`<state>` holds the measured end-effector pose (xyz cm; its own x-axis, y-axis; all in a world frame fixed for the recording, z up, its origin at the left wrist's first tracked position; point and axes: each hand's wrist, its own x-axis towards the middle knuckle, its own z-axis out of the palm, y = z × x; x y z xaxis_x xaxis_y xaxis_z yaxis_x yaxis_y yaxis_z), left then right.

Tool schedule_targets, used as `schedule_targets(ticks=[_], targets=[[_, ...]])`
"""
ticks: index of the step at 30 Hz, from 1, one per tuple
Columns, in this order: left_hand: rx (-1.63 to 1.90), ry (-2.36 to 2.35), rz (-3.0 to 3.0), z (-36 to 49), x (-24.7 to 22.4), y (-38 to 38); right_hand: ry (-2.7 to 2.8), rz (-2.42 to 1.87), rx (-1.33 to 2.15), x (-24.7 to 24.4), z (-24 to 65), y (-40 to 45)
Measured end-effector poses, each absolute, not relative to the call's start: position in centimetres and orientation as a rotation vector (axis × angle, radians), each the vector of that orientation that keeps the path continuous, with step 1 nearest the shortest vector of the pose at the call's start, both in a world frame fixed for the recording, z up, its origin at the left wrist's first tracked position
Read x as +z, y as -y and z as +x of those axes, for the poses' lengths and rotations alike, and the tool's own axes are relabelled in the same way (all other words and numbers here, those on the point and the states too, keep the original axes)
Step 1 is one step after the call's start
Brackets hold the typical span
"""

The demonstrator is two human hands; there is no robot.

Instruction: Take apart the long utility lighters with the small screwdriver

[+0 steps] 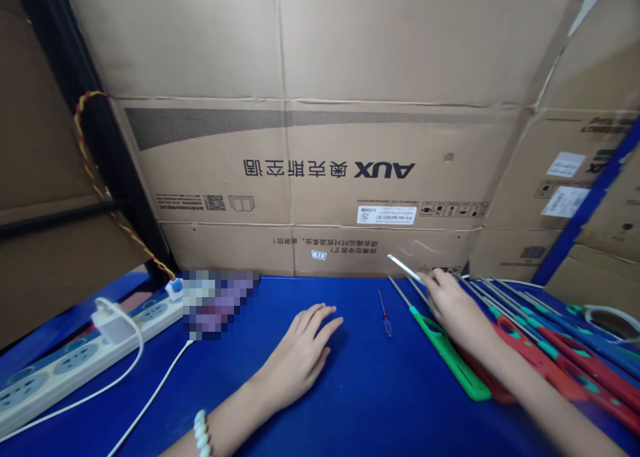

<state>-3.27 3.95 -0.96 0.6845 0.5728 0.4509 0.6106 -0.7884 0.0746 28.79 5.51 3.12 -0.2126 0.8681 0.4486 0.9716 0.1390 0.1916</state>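
Observation:
My left hand (300, 350) is over the blue table, palm down, fingers stretched out and holding nothing. A bead bracelet (201, 434) circles that wrist. My right hand (455, 307) grips a thin, flat, silvery-white strip (405, 268) that points up and to the left; its exact kind is unclear. Between the hands lies a small screwdriver (386, 320) with a purplish see-through handle. Under and beside my right hand are several long-necked lighters: a green lighter (450, 360), red lighters (580, 350) and blue ones farther right. My right forearm partly covers them.
A white power strip (95, 350) with a plugged-in charger (113, 324) runs along the left, and white cables trail across the table (350, 410). A pixelated patch hides something behind it. Cardboard (330, 137) walls the back. A white coil (613, 317) lies far right.

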Motion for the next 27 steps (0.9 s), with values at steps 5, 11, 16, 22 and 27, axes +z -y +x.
schedule_targets(ticks=[5, 11, 16, 22, 27], targets=[[-0.760, 0.853, -2.569, -1.9, -0.4, -2.3, 2.504, -1.160, -0.391, 0.7, 22.2, -2.0], [-0.584, 0.775, -2.704, -1.2, -1.8, -2.6, 2.694, -1.004, 0.082, 1.2, 19.6, 0.3], [-0.614, 0.834, -2.582, -3.3, -0.7, -5.1, 2.540, -1.297, 0.347, 3.1, 22.5, -1.2], [-0.584, 0.957, -2.526, -4.9, 0.5, -6.4, 2.434, -1.365, 0.382, 3.3, 22.8, -1.1], [-0.510, 0.797, -2.671, -2.7, -0.7, -4.3, 2.456, -1.273, 0.575, 2.6, 20.4, 0.3]])
